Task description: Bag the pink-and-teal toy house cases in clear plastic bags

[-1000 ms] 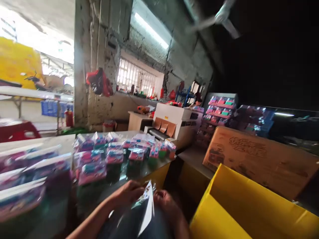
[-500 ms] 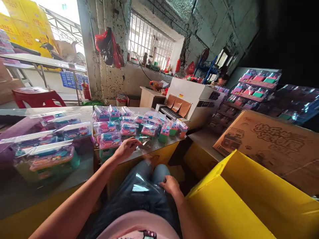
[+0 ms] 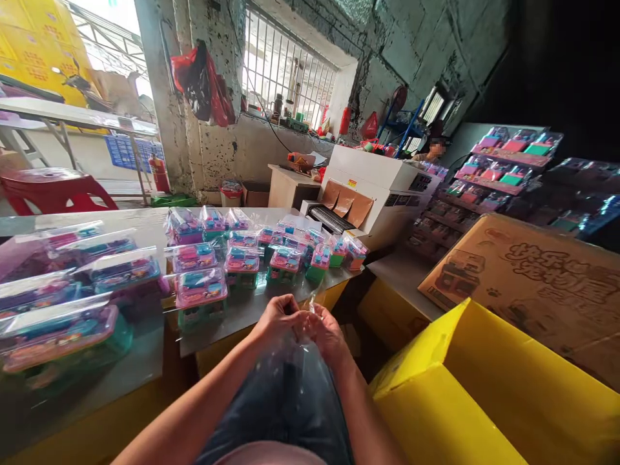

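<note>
My left hand [image 3: 279, 318] and my right hand [image 3: 323, 328] are close together above my lap, their fingers pinching a clear plastic film [image 3: 304, 342]. The film hangs down over my jeans and a crumpled bit of it sticks up between the fingers. Beyond my hands, on the grey table, stand several small toy boxes in clear wrap; a green and pink box [image 3: 285, 263] and another pink-lidded box [image 3: 201, 290] are among the nearest. More wrapped boxes [image 3: 68, 336] sit on the table at the left.
An open yellow carton [image 3: 450, 361] is at my right, before a printed brown carton [image 3: 527, 284]. A white machine with a roller conveyor [image 3: 356, 187] stands beyond the table. Stacked wrapped toys [image 3: 513, 155] and a person [image 3: 431, 152] are at the far right. A red stool [image 3: 53, 187] is at left.
My left hand has moved right from beside the boxes, and my right hand has risen from my lap to meet it. The film is now drawn up between both hands. The view has shifted slightly.
</note>
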Available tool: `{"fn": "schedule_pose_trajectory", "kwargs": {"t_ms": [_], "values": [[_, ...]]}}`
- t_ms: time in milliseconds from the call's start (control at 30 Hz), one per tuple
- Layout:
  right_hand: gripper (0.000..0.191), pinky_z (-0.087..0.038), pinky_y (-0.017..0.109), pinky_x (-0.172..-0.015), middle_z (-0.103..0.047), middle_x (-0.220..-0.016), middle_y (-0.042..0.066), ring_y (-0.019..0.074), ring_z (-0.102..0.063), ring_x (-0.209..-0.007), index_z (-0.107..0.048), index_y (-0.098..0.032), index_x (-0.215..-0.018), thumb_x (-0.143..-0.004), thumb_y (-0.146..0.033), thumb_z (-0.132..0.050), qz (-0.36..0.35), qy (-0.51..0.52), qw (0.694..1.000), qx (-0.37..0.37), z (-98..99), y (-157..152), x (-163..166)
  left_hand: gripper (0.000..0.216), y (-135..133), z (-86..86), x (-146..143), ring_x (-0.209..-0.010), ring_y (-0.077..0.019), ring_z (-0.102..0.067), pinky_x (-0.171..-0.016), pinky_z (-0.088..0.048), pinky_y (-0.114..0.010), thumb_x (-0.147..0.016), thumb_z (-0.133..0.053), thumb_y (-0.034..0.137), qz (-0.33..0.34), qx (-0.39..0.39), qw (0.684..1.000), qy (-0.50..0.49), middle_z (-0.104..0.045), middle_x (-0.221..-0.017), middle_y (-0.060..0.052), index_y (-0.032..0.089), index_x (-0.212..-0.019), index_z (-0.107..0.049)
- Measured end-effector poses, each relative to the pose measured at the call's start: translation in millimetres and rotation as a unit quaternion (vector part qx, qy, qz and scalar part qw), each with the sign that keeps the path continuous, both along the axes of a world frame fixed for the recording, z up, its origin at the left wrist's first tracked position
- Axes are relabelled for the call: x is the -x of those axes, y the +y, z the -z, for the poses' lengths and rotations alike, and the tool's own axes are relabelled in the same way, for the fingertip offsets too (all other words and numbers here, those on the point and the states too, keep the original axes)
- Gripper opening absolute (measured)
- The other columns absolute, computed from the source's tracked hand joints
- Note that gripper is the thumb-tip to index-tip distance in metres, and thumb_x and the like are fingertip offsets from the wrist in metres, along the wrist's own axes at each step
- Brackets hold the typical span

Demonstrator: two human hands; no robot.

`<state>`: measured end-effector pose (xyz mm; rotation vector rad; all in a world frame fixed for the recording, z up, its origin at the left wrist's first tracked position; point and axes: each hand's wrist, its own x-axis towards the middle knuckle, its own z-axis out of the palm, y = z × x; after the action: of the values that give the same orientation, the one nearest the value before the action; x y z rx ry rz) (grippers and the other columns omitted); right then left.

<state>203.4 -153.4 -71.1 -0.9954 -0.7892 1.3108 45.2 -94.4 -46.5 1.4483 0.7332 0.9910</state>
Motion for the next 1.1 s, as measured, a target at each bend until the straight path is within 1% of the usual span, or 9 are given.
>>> {"fn": "schedule_pose_trajectory", "kwargs": {"t_ms": [200, 400, 533, 700, 800, 867, 933, 1033, 1100], "values": [[0.044, -0.056, 0.025, -0.067, -0.068, -0.072, -0.002, 0.0114, -0.065, -0.064, -0.064, -0.018, -0.095, -0.063, -0.038, -0.088, 0.126, -0.051, 0.991, 0.004, 18.3, 19.3, -26.6, 0.055, 29.3, 34.8, 15.6, -0.048, -0.0064, -0.029, -0.048, -0.02, -0.021, -0.07, -0.071, 0.064, -0.001, 0.072, 0.997, 0.009, -0.039, -0.049, 0.007, 0.019, -0.059, -0.042], [0.043, -0.059, 0.027, -0.065, -0.071, -0.08, 0.001, 0.0144, -0.067, -0.072, -0.063, -0.019, -0.096, -0.065, -0.037, -0.086, 0.192, -0.112, 0.975, -0.003, 30.6, 37.6, -41.9, 0.055, 50.1, 67.9, 20.7, -0.051, -0.0085, -0.033, -0.049, -0.022, -0.022, -0.076, -0.062, 0.069, -0.024, 0.066, 0.993, 0.093, -0.042, -0.053, 0.005, 0.017, -0.062, -0.049], [0.041, -0.056, 0.025, -0.06, -0.069, -0.074, -0.001, 0.0114, -0.063, -0.062, -0.06, -0.018, -0.093, -0.066, -0.036, -0.085, 0.22, -0.151, 0.963, -0.016, 23.3, 49.6, -58.1, 0.052, 62.9, 60.5, 23.9, -0.051, -0.0083, -0.036, -0.049, -0.026, -0.021, -0.078, -0.065, 0.063, -0.048, 0.082, 0.991, 0.099, -0.045, -0.053, 0.005, 0.016, -0.062, -0.051], [0.042, -0.054, 0.024, -0.054, -0.067, -0.072, -0.002, 0.0122, -0.061, -0.06, -0.059, -0.019, -0.096, -0.066, -0.037, -0.083, 0.224, -0.175, 0.959, -0.002, 16.9, 63.2, -70.8, 0.035, 63.0, 32.0, 22.2, -0.086, -0.0209, -0.065, -0.078, -0.051, -0.032, -0.083, -0.067, 0.051, 0.114, 0.193, 0.967, -0.118, -0.069, -0.095, -0.009, 0.016, -0.081, -0.064], [0.039, -0.049, 0.021, -0.047, -0.065, -0.071, -0.002, 0.0117, -0.058, -0.058, -0.061, -0.019, -0.096, -0.067, -0.036, -0.082, 0.205, -0.21, 0.956, 0.018, 17.0, 70.9, -65.5, 0.036, 64.4, 28.0, 14.2, -0.092, -0.0247, -0.067, -0.075, -0.052, -0.034, -0.084, -0.065, 0.053, 0.151, 0.237, 0.949, -0.145, -0.07, -0.108, -0.012, 0.018, -0.088, -0.065], [0.038, -0.044, 0.019, -0.042, -0.062, -0.07, -0.003, 0.01, -0.054, -0.054, -0.062, -0.02, -0.096, -0.067, -0.036, -0.082, 0.211, -0.202, 0.956, 0.025, 14.5, 74.9, -62.3, 0.035, 71.0, 34.0, 10.1, -0.086, -0.0214, -0.066, -0.071, -0.05, -0.03, -0.086, -0.063, 0.052, 0.131, 0.186, 0.97, -0.079, -0.07, -0.108, -0.011, 0.017, -0.084, -0.064], [0.039, -0.039, 0.018, -0.039, -0.059, -0.071, -0.005, 0.0061, -0.046, -0.047, -0.06, -0.02, -0.098, -0.069, -0.036, -0.081, 0.212, -0.147, 0.966, 0.018, 8.3, 77.2, -61.8, 0.036, 80.6, 44.0, 9.1, -0.074, -0.0168, -0.06, -0.065, -0.045, -0.026, -0.085, -0.064, 0.05, 0.069, 0.063, 0.995, 0.047, -0.07, -0.092, -0.008, 0.016, -0.074, -0.062], [0.04, -0.036, 0.016, -0.038, -0.06, -0.077, -0.007, 0.0008, -0.036, -0.041, -0.058, -0.021, -0.102, -0.071, -0.033, -0.081, 0.186, -0.059, 0.981, -0.009, -4.5, 78.3, -62.0, 0.035, 91.1, 58.5, 11.1, -0.059, -0.0133, -0.048, -0.057, -0.036, -0.025, -0.08, -0.068, 0.048, -0.081, -0.105, 0.968, 0.213, -0.06, -0.067, -0.002, 0.017, -0.067, -0.061], [0.042, -0.035, 0.015, -0.038, -0.061, -0.079, -0.006, -0.0002, -0.036, -0.041, -0.057, -0.021, -0.104, -0.071, -0.031, -0.081, 0.168, -0.04, 0.985, -0.016, -10.8, 79.0, -59.4, 0.034, 91.5, 63.9, 10.6, -0.058, -0.0131, -0.047, -0.057, -0.035, -0.025, -0.081, -0.067, 0.048, -0.151, -0.127, 0.947, 0.254, -0.057, -0.064, 0.0, 0.017, -0.069, -0.061]]}}
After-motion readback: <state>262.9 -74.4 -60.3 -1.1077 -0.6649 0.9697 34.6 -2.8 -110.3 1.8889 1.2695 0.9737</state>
